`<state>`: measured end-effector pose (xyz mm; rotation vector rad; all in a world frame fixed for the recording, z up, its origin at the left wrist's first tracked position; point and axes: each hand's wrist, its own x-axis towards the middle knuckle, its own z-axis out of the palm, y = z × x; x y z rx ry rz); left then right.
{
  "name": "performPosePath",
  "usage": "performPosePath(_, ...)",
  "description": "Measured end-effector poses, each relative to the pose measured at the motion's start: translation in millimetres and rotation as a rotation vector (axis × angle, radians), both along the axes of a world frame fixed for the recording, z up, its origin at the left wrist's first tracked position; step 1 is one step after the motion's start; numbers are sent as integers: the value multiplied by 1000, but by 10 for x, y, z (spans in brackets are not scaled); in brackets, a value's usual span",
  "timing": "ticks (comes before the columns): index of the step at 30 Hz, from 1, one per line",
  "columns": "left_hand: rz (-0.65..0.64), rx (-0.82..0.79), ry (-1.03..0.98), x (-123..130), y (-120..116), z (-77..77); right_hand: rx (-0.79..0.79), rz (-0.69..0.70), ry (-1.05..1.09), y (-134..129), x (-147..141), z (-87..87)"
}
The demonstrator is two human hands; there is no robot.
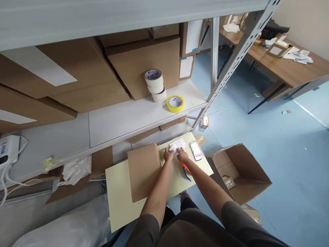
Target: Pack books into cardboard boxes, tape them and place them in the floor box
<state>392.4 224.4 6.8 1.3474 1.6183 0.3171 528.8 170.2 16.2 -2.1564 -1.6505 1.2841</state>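
Note:
A small stack of white papers (177, 144) lies at the far edge of the pale yellow table (118, 192). My left hand (168, 155) has its fingers closed on the papers' left side. At their near right edge is my right hand (182, 155), fingers bent against the paper. A brown cardboard box (144, 173) rests just left of my left hand. Beside my right forearm lies an orange and blue tool (186, 170), partly hidden by the arm. A phone (196, 151) with a blurred screen is on the table's right side.
The grey shelf (115, 123) beyond the table holds large cartons (151, 65), stacked white tape rolls (155, 84) and a yellow tape roll (175, 103). An open cardboard box (246, 171) stands at the right. A metal post (231, 61) rises at the shelf's right end.

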Motion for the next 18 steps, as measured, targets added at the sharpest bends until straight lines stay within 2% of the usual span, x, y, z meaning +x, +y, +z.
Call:
performPosePath(3, 56, -12, 54, 14, 25, 68, 41, -71, 49, -7, 5, -10)
performPosePath(5, 32, 57, 18, 3, 44, 160, 114, -165, 99, 2, 71, 4)
performPosePath(9, -186, 266, -171, -99, 112, 456, 259, -396, 228, 48, 312, 146)
performPosePath(11, -282, 300, -246, -184, 172, 645, 262, -422, 357, 75, 440, 278)
performPosePath(14, -345, 210, -334, -318, 288, 929, 228, -413, 576, 92, 583, 512)
performPosePath(18, -375, 77, -347, -433, 455, 1218, 297, -516, 710, 62, 701, 797)
